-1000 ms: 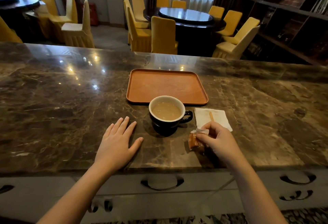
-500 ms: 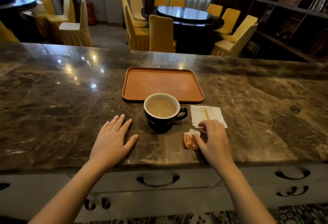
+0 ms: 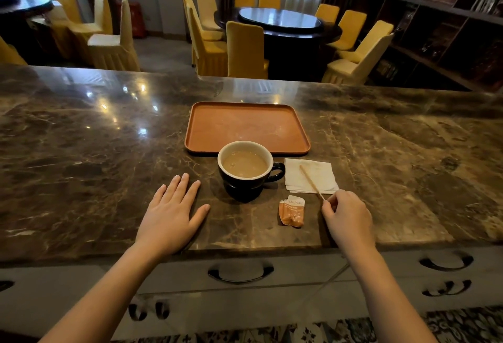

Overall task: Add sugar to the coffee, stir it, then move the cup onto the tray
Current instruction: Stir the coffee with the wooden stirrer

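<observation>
A black cup [image 3: 246, 179] with a white inside holds milky coffee and stands on the marble counter, its handle pointing right. Just behind it lies an orange tray [image 3: 246, 127] with nothing on it. A torn orange sugar packet [image 3: 291, 211] lies on the counter right of the cup. My right hand [image 3: 347, 216] pinches the near end of a thin wooden stir stick [image 3: 311, 182], whose far end rests over a white napkin [image 3: 310, 175]. My left hand [image 3: 171, 213] lies flat on the counter left of the cup, fingers spread.
The brown marble counter [image 3: 81, 157] runs the full width, with drawers and dark handles [image 3: 241, 272] under its near edge. Beyond it stand yellow-covered chairs [image 3: 245, 51] around a round dark table [image 3: 280, 20], and dark shelves [image 3: 449, 16] at the right.
My right hand let go of the sugar packet, which now lies on the counter, moved right and took hold of the stir stick's near end. The left hand stayed flat.
</observation>
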`<state>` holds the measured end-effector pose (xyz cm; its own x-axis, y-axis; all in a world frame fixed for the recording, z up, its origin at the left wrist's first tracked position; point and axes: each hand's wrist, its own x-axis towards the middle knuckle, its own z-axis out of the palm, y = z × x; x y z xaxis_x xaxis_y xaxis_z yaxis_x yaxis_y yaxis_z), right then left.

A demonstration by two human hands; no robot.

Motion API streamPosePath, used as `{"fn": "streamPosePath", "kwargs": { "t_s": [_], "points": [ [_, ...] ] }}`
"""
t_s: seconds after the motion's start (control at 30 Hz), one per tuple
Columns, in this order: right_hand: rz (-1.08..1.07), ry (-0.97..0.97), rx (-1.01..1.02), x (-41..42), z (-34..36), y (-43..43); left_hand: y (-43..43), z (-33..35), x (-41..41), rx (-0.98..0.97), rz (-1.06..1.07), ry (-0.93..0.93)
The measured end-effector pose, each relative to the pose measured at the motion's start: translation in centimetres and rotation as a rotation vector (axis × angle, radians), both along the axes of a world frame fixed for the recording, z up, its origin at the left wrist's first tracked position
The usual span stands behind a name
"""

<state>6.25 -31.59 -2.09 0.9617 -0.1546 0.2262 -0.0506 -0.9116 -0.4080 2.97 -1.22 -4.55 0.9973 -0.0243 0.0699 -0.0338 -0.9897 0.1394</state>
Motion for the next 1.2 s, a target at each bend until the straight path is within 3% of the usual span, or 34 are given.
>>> {"fn": "streamPosePath", "kwargs": {
  "t_s": [0.2,0.3,0.4,0.6,0.7,0.87,1.2],
  "points": [
    [-0.017,-0.267,0.046,-1.2,0.8,-0.4,0.1,-0.2,0.0,-0.012,-0.001,-0.024],
    [0.111,-0.35,0.218,-1.3,3.2,0.3,0.2,-0.3,0.1,-0.02,-0.002,-0.033],
    [0.293,-0.336,0.338,-0.5,5.8,2.1,0.2,-0.4,0.1,-0.036,0.002,-0.043],
    [0.522,-0.196,0.145,2.1,7.8,6.2,0.1,-0.3,-0.1,-0.037,0.02,-0.055],
    [0.519,-0.096,0.209,3.0,7.7,7.5,0.0,-0.3,-0.1,-0.036,0.025,-0.067],
    [0.481,0.038,0.52,3.3,7.3,8.6,0.0,-0.3,-0.1,-0.055,0.023,-0.076],
    [0.342,-0.004,0.634,3.4,5.9,8.4,0.0,-0.6,-0.1,-0.031,0.012,-0.062]
  ]
}}
